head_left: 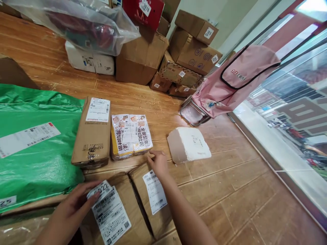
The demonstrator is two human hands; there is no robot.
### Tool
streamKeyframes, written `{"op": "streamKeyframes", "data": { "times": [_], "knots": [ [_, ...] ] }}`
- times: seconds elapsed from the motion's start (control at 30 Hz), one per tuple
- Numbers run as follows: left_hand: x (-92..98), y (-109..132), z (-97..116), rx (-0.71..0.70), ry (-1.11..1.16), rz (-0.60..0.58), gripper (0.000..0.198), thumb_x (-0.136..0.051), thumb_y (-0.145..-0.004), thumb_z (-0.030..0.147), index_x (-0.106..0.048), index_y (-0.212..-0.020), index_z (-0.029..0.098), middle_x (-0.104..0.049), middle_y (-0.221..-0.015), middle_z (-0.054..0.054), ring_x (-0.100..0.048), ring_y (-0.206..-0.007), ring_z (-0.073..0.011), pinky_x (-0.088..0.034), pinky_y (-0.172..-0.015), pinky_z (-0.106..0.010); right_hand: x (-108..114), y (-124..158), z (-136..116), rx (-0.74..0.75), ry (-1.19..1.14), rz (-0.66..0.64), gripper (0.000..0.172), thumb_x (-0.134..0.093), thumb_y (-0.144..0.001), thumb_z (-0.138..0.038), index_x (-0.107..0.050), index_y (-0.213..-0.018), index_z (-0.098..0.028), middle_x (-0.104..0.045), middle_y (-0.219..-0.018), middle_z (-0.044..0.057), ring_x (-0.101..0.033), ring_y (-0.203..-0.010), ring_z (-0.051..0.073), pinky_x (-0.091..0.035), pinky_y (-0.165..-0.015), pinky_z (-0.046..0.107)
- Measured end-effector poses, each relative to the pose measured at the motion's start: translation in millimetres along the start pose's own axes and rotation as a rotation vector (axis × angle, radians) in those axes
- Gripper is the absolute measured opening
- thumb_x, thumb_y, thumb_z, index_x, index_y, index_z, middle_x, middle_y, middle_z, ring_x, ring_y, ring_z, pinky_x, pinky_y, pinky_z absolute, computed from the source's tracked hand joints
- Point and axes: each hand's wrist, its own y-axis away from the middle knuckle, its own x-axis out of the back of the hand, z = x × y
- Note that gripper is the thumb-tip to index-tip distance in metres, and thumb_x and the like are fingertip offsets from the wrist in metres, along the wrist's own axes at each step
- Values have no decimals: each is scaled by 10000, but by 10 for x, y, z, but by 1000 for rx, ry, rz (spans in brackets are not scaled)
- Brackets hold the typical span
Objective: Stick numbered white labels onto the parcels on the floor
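My left hand (76, 200) lies on a brown cardboard box (120, 211) at the near edge, fingertips pressed on a small white sticker at the top of its shipping label (109, 214). My right hand (158, 164) grips the far edge of a second brown box (153, 190) that lies beside the first and carries its own white label. Just beyond the right hand sit a yellow-and-white printed parcel (130, 135) and a white wrapped parcel (189, 143). A taller brown box (92, 132) with a label stands left of the printed parcel.
A large green plastic-wrapped parcel (35, 143) fills the left. Stacked cardboard boxes (189, 51), a white parcel and a clear bag of goods line the back of the wooden floor (230, 190). A pink bag (230, 81) leans at the right beside a glass wall (293, 119).
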Motion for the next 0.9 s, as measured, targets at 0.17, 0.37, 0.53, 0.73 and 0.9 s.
{"op": "streamKeyframes", "data": {
  "times": [0.17, 0.37, 0.53, 0.73, 0.9],
  "knots": [
    [-445, -290, 491, 27, 93, -113, 568, -552, -621, 555, -651, -1049, 194, -727, -929, -70, -653, -889, -288, -495, -896, -444, -93, -208, 56, -120, 2, -71, 186, -641, -745, -157, -746, -895, -188, -761, -933, 92, -672, -918, 253, -499, -849, 363],
    [-707, -424, 540, -32, 103, -76, 503, -530, -640, 495, -639, -1024, 189, -686, -846, -39, -639, -891, -261, -473, -909, -402, -144, -288, 70, -202, -39, -124, 115, -677, -740, -213, -742, -835, -207, -768, -885, 58, -692, -837, 208, -498, -760, 296],
    [-707, -478, 468, -16, 153, -54, 515, -580, -587, 515, -649, -979, 189, -707, -1020, -82, -651, -924, -268, -484, -895, -405, -148, -293, 59, -223, -47, -132, 105, -635, -761, -200, -730, -806, -205, -766, -836, 50, -691, -781, 179, -486, -708, 266],
    [-696, -542, 524, 120, 268, -58, 617, -688, -477, 490, -649, -1007, 174, -695, -743, -8, -642, -751, -205, -511, -778, -343, -150, -281, 57, -210, -25, -128, 92, -641, -726, -206, -723, -767, -205, -762, -797, 46, -682, -732, 172, -472, -670, 259],
    [-663, -582, 592, 310, 468, -83, 644, -755, -422, 386, -656, -1011, 146, -665, -701, 31, -598, -683, -106, -502, -677, -217, -155, -241, 44, -202, -13, -121, 80, -645, -688, -217, -725, -700, -213, -754, -735, 33, -668, -680, 172, -461, -639, 259]
  ]
}}
